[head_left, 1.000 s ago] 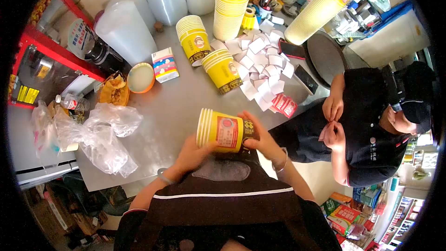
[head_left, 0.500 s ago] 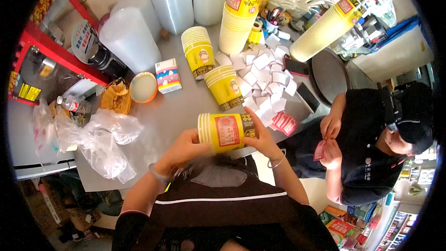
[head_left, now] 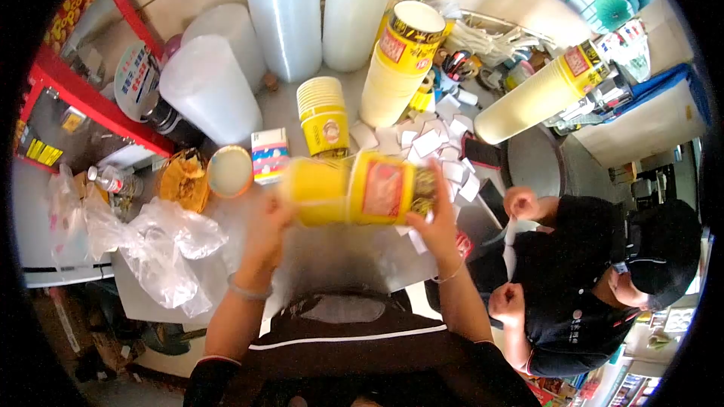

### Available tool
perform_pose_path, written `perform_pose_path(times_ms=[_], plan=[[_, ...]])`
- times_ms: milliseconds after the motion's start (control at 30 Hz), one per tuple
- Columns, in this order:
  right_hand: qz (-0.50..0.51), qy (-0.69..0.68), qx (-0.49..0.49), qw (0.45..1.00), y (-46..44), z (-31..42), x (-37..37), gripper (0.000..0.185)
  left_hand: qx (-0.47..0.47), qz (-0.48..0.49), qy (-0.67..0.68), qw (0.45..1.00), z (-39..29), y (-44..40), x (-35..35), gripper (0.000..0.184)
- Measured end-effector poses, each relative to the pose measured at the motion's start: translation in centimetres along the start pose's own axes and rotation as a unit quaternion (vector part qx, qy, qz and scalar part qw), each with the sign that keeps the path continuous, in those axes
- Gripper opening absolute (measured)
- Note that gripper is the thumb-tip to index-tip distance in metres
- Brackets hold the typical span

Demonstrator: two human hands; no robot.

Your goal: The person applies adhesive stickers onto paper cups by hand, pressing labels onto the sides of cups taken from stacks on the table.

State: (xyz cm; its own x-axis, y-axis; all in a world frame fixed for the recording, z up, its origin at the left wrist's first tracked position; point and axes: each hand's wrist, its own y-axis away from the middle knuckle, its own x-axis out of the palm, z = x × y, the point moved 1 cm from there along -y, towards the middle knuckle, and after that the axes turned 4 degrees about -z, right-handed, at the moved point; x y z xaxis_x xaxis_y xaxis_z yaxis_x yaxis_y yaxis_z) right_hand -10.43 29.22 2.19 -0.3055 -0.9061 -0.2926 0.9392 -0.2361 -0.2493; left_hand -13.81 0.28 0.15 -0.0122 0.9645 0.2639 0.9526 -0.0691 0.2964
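Yellow paper cups point(head_left: 383, 188) lie sideways between my hands above the metal table point(head_left: 320, 260), in one line, the left part blurred by motion. My left hand point(head_left: 265, 222) holds the blurred left end. My right hand point(head_left: 439, 224) grips the dark-patterned right end. Just behind them stands a short stack of yellow cups point(head_left: 324, 124). A loose pile of white paper pieces point(head_left: 437, 139) spreads beyond my right hand, with a red printed piece point(head_left: 463, 244) near its front.
Tall cup stacks point(head_left: 396, 68) point(head_left: 528, 98) stand behind. At left are plastic bags point(head_left: 162, 249), an orange-rimmed bowl point(head_left: 230, 171), a small box point(head_left: 270, 154) and a bottle point(head_left: 113, 179). A co-worker in black point(head_left: 581, 279) is at the right, hands apart from mine.
The cups in my hands moved forward and now extend further left, with my left hand at the far end. The second short stack is no longer seen on the table. The co-worker's hands moved apart.
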Motion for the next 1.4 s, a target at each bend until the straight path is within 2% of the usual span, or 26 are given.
perform_pose_path(times_ms=[33, 67, 100, 133, 200, 267, 333, 433, 533, 600, 667, 700, 767, 833, 900, 933, 967, 1000, 1100, 1167, 1200, 1233, 1267, 1300, 1367, 1400], plan=[[-0.046, 0.017, -0.031, 0.998, -1.4, 0.5, -0.8, 0.097, 0.03, -0.062, 0.034, 0.997, -0.9, -0.8, -1.3, 0.033], [-0.102, 0.059, -0.126, 0.985, -4.2, 2.2, -2.3, 0.096, 0.062, -0.072, 0.101, 0.99, -1.7, -1.4, -2.6, 0.035], [-0.158, 0.098, -0.218, 0.958, -7.8, 5.0, -3.7, 0.095, 0.092, -0.082, 0.165, 0.978, -2.4, -1.7, -3.4, 0.036], [-0.2, 0.21, -0.293, 0.911, -10.9, 8.9, -4.6, 0.092, 0.092, -0.098, 0.185, 0.974, -3.0, -1.9, -3.5, 0.036], [-0.198, 0.283, -0.421, 0.839, -17.4, 13.0, -5.0, 0.082, 0.091, -0.132, 0.222, 0.962, -3.5, -1.6, -3.6, 0.037], [-0.143, 0.395, -0.394, 0.817, -22.9, 13.3, -3.3, 0.077, 0.065, -0.134, 0.19, 0.97, -2.4, -1.2, -3.6, 0.037], [0.0, 0.449, -0.279, 0.849, -27.6, 9.1, -0.9, 0.075, 0.036, -0.115, 0.167, 0.979, -1.9, -0.1, -3.0, 0.035], [-0.024, 0.475, -0.331, 0.815, -27.3, 4.4, 1.9, 0.071, -0.016, -0.098, 0.126, 0.987, -0.3, 1.5, -2.0, 0.032], [-0.17, 0.299, -0.372, 0.862, -20.9, 5.9, 2.0, 0.063, -0.069, -0.052, 0.091, 0.992, 1.4, 3.2, -2.5, 0.027], [-0.214, 0.187, -0.285, 0.915, -13.9, 4.5, 1.7, 0.051, -0.094, -0.042, 0.071, 0.992, 2.9, 4.1, -2.4, 0.024], [-0.209, 0.114, -0.148, 0.96, -5.3, 1.8, 2.2, 0.043, -0.111, -0.03, 0.039, 0.993, 3.8, 4.7, -2.4, 0.023], [-0.189, 0.095, -0.085, 0.974, -0.8, 0.0, 2.7, 0.034, -0.119, -0.024, 0.018, 0.992, 4.3, 5.0, -2.2, 0.024], [-0.071, 0.169, -0.047, 0.982, 6.7, -2.0, 1.5, 0.03, -0.131, 0.017, -0.018, 0.991, 5.0, 5.8, -1.6, 0.025], [-0.156, 0.162, 0.035, 0.974, 11.4, -4.0, -2.0, 0.022, -0.127, 0.07, -0.044, 0.988, 4.9, 6.7, -0.9, 0.027], [-0.297, 0.05, 0.11, 0.947, 12.0, -1.6, -6.9, 0.013, -0.123, 0.101, -0.062, 0.985, 5.9, 7.6, -0.3, 0.028], [-0.367, 0.113, 0.103, 0.918, 12.8, -4.5, -9.9, 0.01, -0.119, 0.114, -0.071, 0.984, 6.3, 8.0, -0.1, 0.029], [-0.392, 0.207, 0.046, 0.895, 11.7, -0.9, -11.4, 0.012, -0.136, 0.117, -0.066, 0.982, 6.2, 8.7, 0.4, 0.029], [-0.413, 0.266, 0.036, 0.87, 11.1, 0.5, -12.8, 0.018, -0.154, 0.119, -0.061, 0.979, 6.0, 9.3, 1.2, 0.029], [-0.397, 0.347, 0.172, 0.832, 11.2, 1.0, -16.0, 0.031, -0.176, 0.128, -0.074, 0.973, 6.1, 10.7, 2.1, 0.029], [-0.329, 0.232, 0.241, 0.883, 12.1, -1.1, -17.3, 0.033, -0.162, 0.143, -0.093, 0.972, 5.9, 11.0, 1.9, 0.028], [-0.311, 0.103, 0.268, 0.906, 12.3, -0.8, -17.1, 0.031, -0.151, 0.155, -0.106, 0.971, 5.9, 10.9, 1.7, 0.027], [-0.26, 0.128, 0.287, 0.913, 12.6, -0.5, -16.9, 0.025, -0.142, 0.166, -0.119, 0.968, 5.8, 11.2, 1.2, 0.027], [-0.27, 0.019, 0.297, 0.916, 13.3, 0.0, -16.0, 0.022, -0.14, 0.172, -0.112, 0.969, 5.7, 11.7, 0.8, 0.027], [-0.28, -0.089, 0.302, 0.907, 13.6, 1.7, -15.0, 0.019, -0.134, 0.18, -0.104, 0.969, 5.5, 11.8, 0.7, 0.026], [-0.301, -0.208, 0.302, 0.88, 15.3, -3.0, -15.5, 0.013, -0.106, 0.206, -0.096, 0.968, 5.2, 11.9, 0.4, 0.027], [-0.303, -0.321, 0.314, 0.841, 15.6, -1.7, -14.1, 0.013, -0.088, 0.222, -0.098, 0.966, 5.1, 12.2, 0.2, 0.027]])
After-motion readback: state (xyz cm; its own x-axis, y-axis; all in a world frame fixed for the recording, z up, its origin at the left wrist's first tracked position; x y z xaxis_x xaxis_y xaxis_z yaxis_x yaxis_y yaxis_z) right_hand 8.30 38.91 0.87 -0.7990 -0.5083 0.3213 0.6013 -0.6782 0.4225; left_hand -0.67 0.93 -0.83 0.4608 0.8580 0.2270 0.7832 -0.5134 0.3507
